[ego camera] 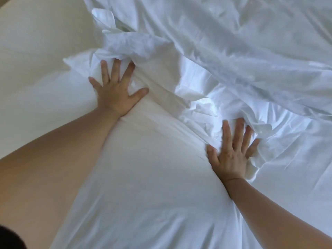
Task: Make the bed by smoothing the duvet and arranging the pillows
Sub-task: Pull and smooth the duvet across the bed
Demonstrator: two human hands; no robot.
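Left grip [116,90] and right grip [231,153]: both wide, palms pressed flat on white sheet [143,186]; crumpled duvet [233,42] bunched against both, beyond sheet.

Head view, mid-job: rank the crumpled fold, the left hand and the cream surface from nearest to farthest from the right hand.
1. crumpled fold: touching the right hand at its fingertips.
2. left hand: up and to the left, flat on the white bedding.
3. cream surface: far upper left, beyond the left hand.
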